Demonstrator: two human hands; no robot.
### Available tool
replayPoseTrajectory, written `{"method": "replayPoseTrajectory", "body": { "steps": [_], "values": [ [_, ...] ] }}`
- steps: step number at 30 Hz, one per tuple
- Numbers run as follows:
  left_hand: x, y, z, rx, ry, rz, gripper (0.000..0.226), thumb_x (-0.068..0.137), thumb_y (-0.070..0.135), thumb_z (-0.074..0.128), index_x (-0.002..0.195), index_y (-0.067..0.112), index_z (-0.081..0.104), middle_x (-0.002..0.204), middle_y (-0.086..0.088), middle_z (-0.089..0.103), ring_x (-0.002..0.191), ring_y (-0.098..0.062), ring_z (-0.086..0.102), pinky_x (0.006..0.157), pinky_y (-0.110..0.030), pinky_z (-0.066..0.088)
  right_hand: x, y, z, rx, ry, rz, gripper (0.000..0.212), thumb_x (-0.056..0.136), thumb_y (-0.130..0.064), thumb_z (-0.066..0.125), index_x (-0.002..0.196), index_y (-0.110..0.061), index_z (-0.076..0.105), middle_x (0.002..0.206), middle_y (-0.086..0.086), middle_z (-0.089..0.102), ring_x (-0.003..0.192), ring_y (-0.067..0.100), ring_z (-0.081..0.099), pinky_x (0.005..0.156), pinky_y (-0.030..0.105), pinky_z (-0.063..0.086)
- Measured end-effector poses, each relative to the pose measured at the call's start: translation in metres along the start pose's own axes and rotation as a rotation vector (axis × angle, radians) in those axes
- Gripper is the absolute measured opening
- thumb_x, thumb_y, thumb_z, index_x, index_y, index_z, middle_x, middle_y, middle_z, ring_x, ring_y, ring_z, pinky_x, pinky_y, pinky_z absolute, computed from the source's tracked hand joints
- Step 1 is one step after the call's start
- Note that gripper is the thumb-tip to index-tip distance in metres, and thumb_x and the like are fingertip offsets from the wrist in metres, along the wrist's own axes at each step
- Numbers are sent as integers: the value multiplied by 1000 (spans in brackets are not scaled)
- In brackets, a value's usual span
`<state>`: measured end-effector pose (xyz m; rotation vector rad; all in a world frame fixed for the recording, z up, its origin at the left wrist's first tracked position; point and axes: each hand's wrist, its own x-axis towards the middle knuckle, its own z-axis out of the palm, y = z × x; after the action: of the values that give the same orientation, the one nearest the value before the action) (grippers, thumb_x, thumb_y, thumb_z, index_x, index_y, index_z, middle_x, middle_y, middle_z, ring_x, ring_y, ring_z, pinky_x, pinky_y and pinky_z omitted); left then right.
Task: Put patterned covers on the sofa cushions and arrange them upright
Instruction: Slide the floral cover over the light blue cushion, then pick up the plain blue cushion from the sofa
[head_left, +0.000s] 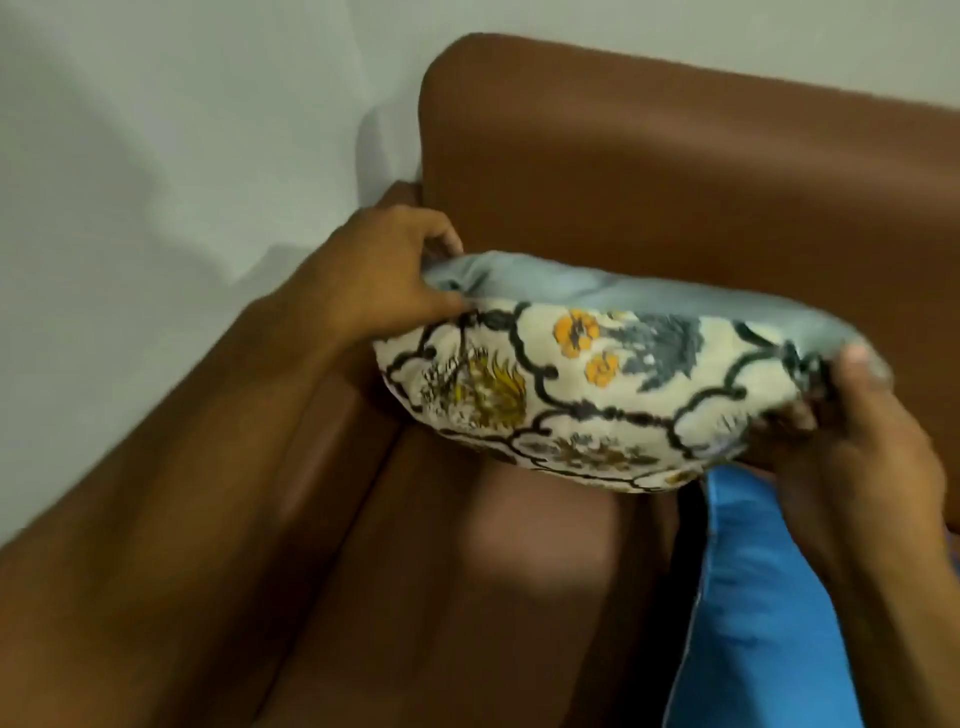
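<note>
A cushion in a cream patterned cover (587, 384), with dark lattice lines and orange and grey flowers, is held flat above the brown sofa seat (467, 571). Its pale grey-blue inner cushion (597, 291) shows along the top, far edge. My left hand (384, 270) pinches the cushion's left corner at the cover's edge. My right hand (852, 452) grips the right corner, thumb on top. A plain blue cushion (753, 597) lies below my right hand on the seat.
The brown leather sofa backrest (675, 171) rises behind the cushion, and its armrest (208, 493) runs along the left. A pale wall (182, 130) stands behind and to the left of the sofa.
</note>
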<state>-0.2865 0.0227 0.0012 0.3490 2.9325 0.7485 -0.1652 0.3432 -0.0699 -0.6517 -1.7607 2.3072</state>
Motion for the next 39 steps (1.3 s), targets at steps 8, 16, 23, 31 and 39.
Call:
{"method": "replayPoseTrajectory", "body": {
  "steps": [8,16,23,31,39],
  "values": [
    [-10,-46,101,-1075,289,-347,86,77,66,74,144,17,56,132,-3,72,120,-17,70,108,-46,54,23,57,15,-487,-25,207,99,72,-40,88,152,-15,35,120,-2,62,92,14,65,66,31,60],
    [1,-37,94,-841,469,-335,63,80,74,68,131,37,64,123,12,76,114,-4,71,100,-35,57,37,63,26,-308,55,117,64,67,-59,80,120,-27,67,107,-4,78,94,19,74,93,49,58],
    [-14,-59,158,-657,597,-473,85,92,74,50,151,13,44,146,-8,58,136,-22,56,104,-14,43,44,98,23,-437,-56,49,74,72,-42,85,137,-18,58,123,-3,71,112,12,69,91,27,58],
    [-129,60,283,-637,352,-704,101,91,60,57,162,3,13,168,-24,15,157,-37,17,126,-35,17,-62,109,-178,-997,412,-128,63,76,-45,80,123,-8,63,125,16,58,120,30,56,110,41,43],
    [-234,165,368,-607,-370,-377,91,82,66,66,155,17,45,160,4,46,149,-9,39,120,-7,17,-143,116,-336,-723,434,584,73,87,-67,59,138,-15,61,137,7,65,128,26,60,107,31,41]
  ]
}}
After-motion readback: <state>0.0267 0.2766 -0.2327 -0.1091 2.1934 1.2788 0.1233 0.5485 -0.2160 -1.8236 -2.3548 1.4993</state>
